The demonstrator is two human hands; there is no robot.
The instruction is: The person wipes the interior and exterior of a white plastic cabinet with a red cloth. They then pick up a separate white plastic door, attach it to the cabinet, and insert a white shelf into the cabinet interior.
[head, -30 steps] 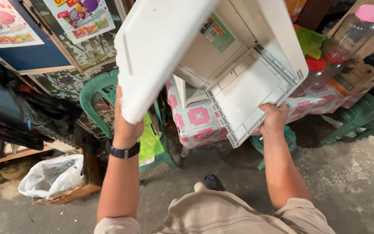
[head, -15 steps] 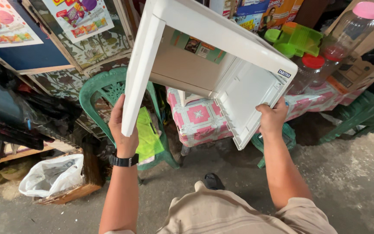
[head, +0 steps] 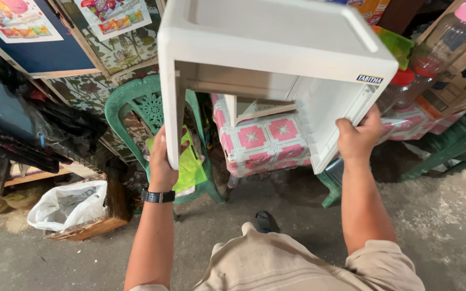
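Observation:
I hold a white plastic cabinet frame [head: 276, 48] up in the air in front of me, its flat top facing me and its open underside toward the floor. My left hand [head: 163, 161], with a dark wristwatch, grips the bottom of its left side panel. My right hand [head: 360, 137] grips the lower edge of its right side panel. Through the open frame a table with a pink and white patterned cloth [head: 265, 140] shows behind.
A green plastic chair [head: 141, 105] with a yellow-green bag on its seat stands at the left. A white plastic bag [head: 66, 205] lies on a wooden board on the floor. Clear jars with red and pink lids [head: 438, 48] stand at the right, near another green chair [head: 449, 151].
The white frame has tilted so its flat top now faces me, where its open inside showed before. Both hands have kept their grip on its sides.

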